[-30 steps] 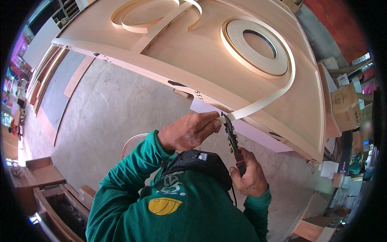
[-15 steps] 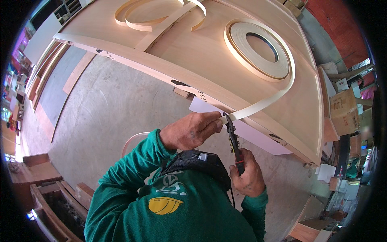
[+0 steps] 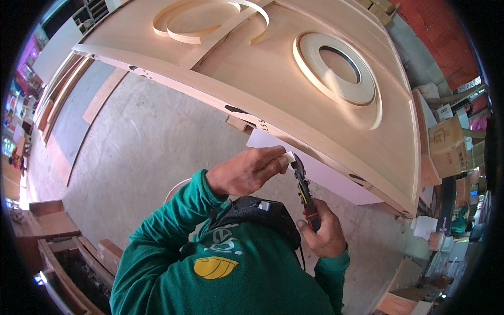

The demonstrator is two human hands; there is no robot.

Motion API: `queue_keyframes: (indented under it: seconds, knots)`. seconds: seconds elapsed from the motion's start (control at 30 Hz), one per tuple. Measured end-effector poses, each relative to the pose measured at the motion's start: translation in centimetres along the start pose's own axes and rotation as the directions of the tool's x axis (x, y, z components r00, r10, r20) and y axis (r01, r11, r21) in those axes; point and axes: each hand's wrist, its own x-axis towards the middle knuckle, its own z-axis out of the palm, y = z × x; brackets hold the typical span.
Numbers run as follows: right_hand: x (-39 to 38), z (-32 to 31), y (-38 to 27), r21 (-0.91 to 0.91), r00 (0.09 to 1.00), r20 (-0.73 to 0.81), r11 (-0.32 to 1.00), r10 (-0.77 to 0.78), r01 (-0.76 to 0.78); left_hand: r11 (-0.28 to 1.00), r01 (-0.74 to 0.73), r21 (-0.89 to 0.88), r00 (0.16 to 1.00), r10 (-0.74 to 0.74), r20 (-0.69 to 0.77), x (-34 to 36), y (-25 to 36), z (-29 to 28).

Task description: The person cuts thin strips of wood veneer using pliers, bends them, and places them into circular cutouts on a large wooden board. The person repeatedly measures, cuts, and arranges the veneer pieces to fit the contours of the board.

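Observation:
Between the thumb and fingers of my left hand (image 3: pixel 249 169) is pinched the short white end of an edge-banding strip (image 3: pixel 289 156); most of its length is hidden. My right hand (image 3: pixel 323 230) is closed round the red and black handles of hand shears (image 3: pixel 303 188). Their dark jaws point up beside the strip's cut end. Past them, a roll of edge banding (image 3: pixel 311 73) lies flat on a framed wooden panel (image 3: pixel 247 79). The roll's loose tail (image 3: pixel 379 113) curls beside it, blurred by motion.
Loose curled strips (image 3: pixel 184 38) lie at the panel's far left. A white sheet (image 3: pixel 315 168) shows beneath the panel's near edge. Cardboard boxes (image 3: pixel 447 144) stand at the right, and wooden pieces (image 3: pixel 68 265) sit at the lower left on the concrete floor.
The strip that ran from the roll to my left hand is now severed at the shears. The roll's side has sprung back onto the panel; a short end stays in my left fingers.

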Motion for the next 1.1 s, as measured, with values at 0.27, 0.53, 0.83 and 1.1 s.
queue_keyframes:
  seconds: [0.27, 0.53, 0.83, 1.1]
  knots:
    - [-2.2, -3.5, 0.5, 0.139, 0.981, 0.191, 0.989, 0.021, -0.048, 0.989, 0.067, -0.129, 0.991, -0.081, -0.106, -1.5, 0.3, -1.6]
    - [-7.0, -12.6, 5.6, 0.602, 0.961, -0.275, 0.777, -0.011, 0.181, 0.919, 0.124, -0.374, 0.964, -0.201, -0.175, -2.8, 0.9, -2.9]
    - [0.0, -24.8, 8.0, 0.759, 0.858, -0.311, 0.436, -0.408, 0.483, 0.926, -0.109, -0.362, 0.789, -0.141, -0.598, -4.6, 0.4, -3.6]
    - [9.3, -29.7, 15.7, 0.865, 0.930, -0.362, 0.393, 0.057, 0.313, 0.924, -0.089, -0.371, 0.671, -0.220, -0.709, -7.1, -0.6, -5.5]
